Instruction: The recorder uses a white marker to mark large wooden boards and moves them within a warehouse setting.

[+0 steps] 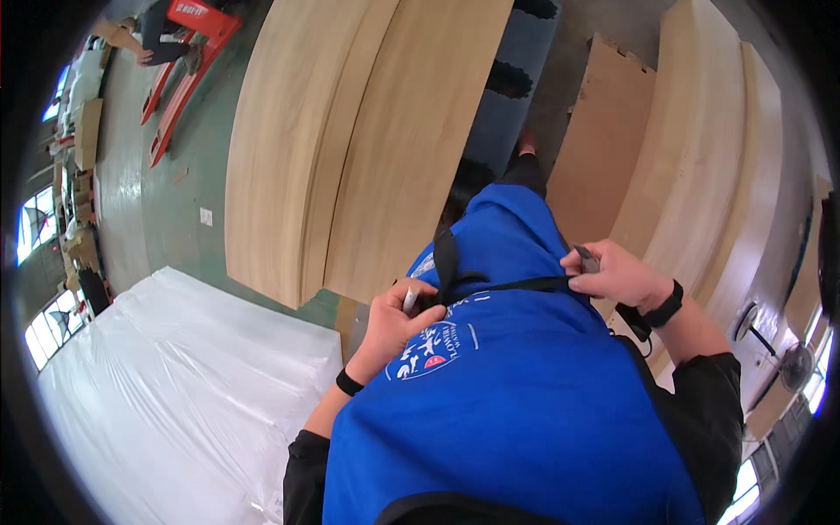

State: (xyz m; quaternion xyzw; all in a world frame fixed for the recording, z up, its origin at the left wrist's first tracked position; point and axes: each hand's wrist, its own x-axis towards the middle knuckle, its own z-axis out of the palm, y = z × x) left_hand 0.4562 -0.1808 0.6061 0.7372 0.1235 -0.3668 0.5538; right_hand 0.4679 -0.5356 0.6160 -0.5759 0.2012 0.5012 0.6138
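A blue apron (516,402) with a printed badge covers my body. A black strap (534,284) runs across its front between my two hands. My left hand (394,319) is closed on the strap's loop end at the waist; a small whitish object (409,300) shows between its fingers, too little to name. On the other side my right hand (617,278) pinches the strap's other end. A short dark grey piece (588,257) sticks out between the thumb and fingers of that hand; its kind cannot be made out.
Stacked wood-grain boards (385,149) stand ahead, with more boards (700,149) at the right and a brown cardboard sheet (604,122) between. White plastic sheeting (192,394) covers something at the left. Far left, a person's arm (122,39) shows near a red pallet jack (188,79).
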